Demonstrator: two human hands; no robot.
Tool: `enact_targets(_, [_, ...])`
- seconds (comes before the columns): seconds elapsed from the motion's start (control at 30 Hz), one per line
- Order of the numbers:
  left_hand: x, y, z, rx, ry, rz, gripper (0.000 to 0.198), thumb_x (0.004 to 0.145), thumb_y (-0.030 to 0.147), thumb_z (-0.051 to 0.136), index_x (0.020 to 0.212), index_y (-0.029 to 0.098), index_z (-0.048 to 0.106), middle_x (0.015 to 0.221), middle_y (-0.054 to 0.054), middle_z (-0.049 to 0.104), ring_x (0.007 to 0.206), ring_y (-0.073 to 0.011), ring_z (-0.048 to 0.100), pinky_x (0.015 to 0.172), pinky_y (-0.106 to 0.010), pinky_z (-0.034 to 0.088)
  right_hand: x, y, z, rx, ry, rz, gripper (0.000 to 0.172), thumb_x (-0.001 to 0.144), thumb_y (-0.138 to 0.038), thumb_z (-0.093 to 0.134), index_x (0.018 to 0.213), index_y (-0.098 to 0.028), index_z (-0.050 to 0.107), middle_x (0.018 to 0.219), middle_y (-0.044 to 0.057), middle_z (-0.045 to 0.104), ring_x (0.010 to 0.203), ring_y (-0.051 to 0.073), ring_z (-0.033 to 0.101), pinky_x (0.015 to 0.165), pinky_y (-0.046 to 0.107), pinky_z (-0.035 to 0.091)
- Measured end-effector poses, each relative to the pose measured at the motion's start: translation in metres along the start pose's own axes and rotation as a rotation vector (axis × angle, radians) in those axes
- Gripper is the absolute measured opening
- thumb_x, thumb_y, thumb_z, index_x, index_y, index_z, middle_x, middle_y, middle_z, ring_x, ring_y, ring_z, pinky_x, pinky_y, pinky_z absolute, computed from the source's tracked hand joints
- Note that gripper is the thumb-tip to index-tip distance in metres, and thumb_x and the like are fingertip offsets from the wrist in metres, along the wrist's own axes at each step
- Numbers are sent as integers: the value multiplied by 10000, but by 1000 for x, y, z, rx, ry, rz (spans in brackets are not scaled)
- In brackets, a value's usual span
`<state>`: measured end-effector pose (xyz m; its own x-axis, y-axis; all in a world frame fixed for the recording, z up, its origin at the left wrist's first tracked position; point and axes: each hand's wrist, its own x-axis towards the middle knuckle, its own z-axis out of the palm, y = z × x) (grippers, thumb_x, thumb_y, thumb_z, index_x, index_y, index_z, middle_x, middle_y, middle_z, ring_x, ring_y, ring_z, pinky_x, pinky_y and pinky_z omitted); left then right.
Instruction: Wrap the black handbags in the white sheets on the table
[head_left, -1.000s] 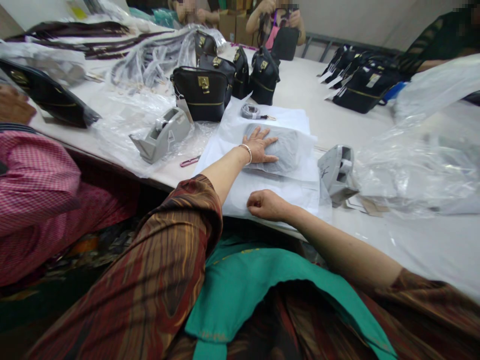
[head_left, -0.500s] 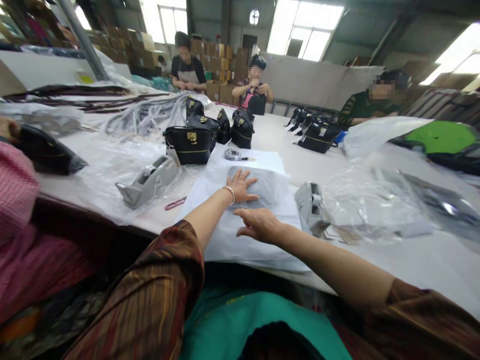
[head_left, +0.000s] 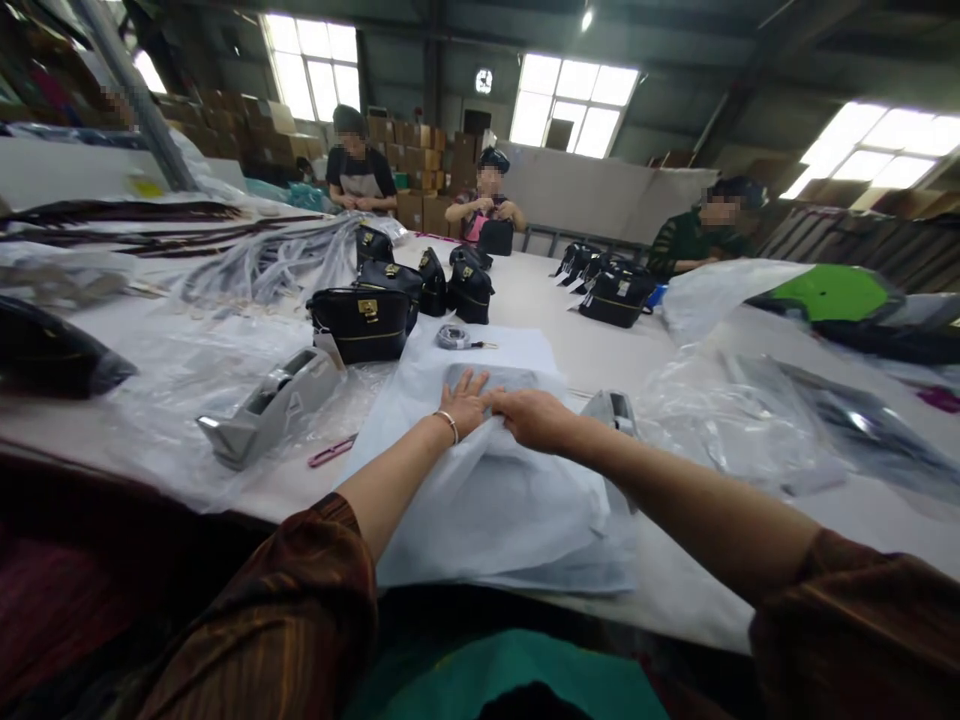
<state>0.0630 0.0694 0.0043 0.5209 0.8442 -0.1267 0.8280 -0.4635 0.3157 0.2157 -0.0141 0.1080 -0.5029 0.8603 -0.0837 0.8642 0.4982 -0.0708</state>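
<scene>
My left hand [head_left: 465,408] lies with fingers stretched out on a greyish flat shape [head_left: 517,378] that shows through thin white tissue paper. A bracelet circles that wrist. My right hand [head_left: 536,418], fingers pinched together, grips a lifted fold of the tissue paper [head_left: 517,520] right beside the left fingertips. The paper hangs in creases from the right hand toward the table's near edge. Just beyond both hands, a coiled strap [head_left: 454,338] in clear wrap with a metal clasp rests on the sheet. What lies under the paper cannot be made out.
Black handbags [head_left: 367,325] with gold locks stand behind to the left, more black bags [head_left: 615,292] to the right. Tape dispensers flank the paper, one left [head_left: 274,405], one right [head_left: 613,408]. A pink cutter [head_left: 331,450] and clear plastic bags [head_left: 720,420] lie about. Several people work across the table.
My right hand has closed on the tissue paper and raised a fold up to my left hand. The left hand stays spread on the grey shape. The view has tipped upward slightly.
</scene>
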Motion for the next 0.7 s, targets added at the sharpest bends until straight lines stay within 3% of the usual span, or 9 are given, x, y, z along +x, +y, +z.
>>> enact_targets(0.17, [6,-15,-9,-104,-66,51,719,950,524,505,1600,404,222,1720,-3,51,1570,-368,-36,1188,-714,160,41,17,0,-38,40,66,261,969,-204,496,1154,-226,678,1120,106,747,991,255,695,797,323,470])
enact_targets(0.27, [4,-28,-15,-164,-27,103,642,1004,470,417,1606,361,223,1701,-7,181,1574,-299,95,1221,-604,241,62,31,11,-14,60,71,227,997,-262,497,1102,-205,690,1161,110,733,1043,238,677,855,312,462])
enact_targets(0.4, [-8,-42,-29,-376,65,166,526,1028,405,356,1516,242,468,1608,-25,409,1521,-207,306,1256,-387,263,83,48,29,9,33,151,252,1004,-310,499,1046,-176,709,1125,124,739,1030,232,671,855,301,455])
enact_targets(0.57, [-50,-69,-56,-600,131,164,544,969,589,440,1320,243,672,1409,-27,638,1357,-255,547,1185,-373,392,95,61,50,94,46,223,293,1001,-370,515,1069,-177,726,1112,102,751,1011,214,669,826,277,446])
enact_targets(0.63, [-75,-79,-63,-680,160,197,598,927,648,483,1368,273,636,1388,-48,653,1342,-276,562,1136,-395,445,98,63,55,123,56,230,299,995,-394,529,1064,-185,733,1099,93,757,993,211,670,808,276,443])
enact_targets(0.7, [-99,-85,-64,-768,152,213,702,888,650,551,1497,306,493,1433,-71,616,1373,-282,534,1101,-411,473,100,65,58,132,66,241,295,988,-401,541,1044,-189,739,1087,92,760,979,212,671,795,278,439])
